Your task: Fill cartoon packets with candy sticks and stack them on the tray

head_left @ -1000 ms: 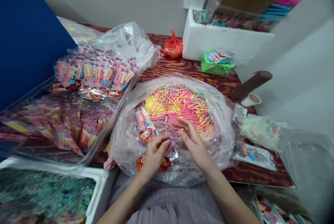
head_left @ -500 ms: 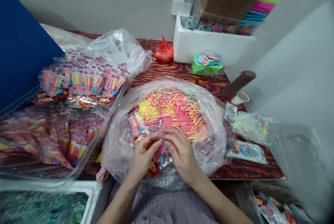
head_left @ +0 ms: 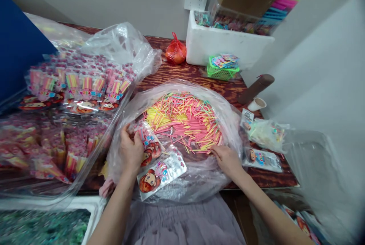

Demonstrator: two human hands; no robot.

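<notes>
A wide clear plastic bag point(head_left: 228, 131) lies opened out in front of me, with a heap of thin pink, yellow and green sticks point(head_left: 191, 123) in it. My left hand point(head_left: 131, 150) is at the bag's left side, thumb and fingers closed around the edge of a filled printed packet point(head_left: 146, 136); part of that grip is hidden. Just below lies a flat silvery packet point(head_left: 162, 172) with a red-haired cartoon figure. At the heap's lower right edge, my right hand point(head_left: 226, 159) pinches at a yellow stick, its fingertips partly covering it.
A clear tray of filled packets point(head_left: 57, 138) stands left, beside a blue panel point(head_left: 23, 47). A red bag of fruit point(head_left: 176, 51), a green basket point(head_left: 222, 70), a white foam box point(head_left: 228, 43), a brown flask point(head_left: 255, 89) and a paper cup point(head_left: 257, 103) line the back and right.
My hands were together over a packet at the bag's front. The left has moved left to the filled packets, the right has moved right to the heap's edge. The view has shifted slightly.
</notes>
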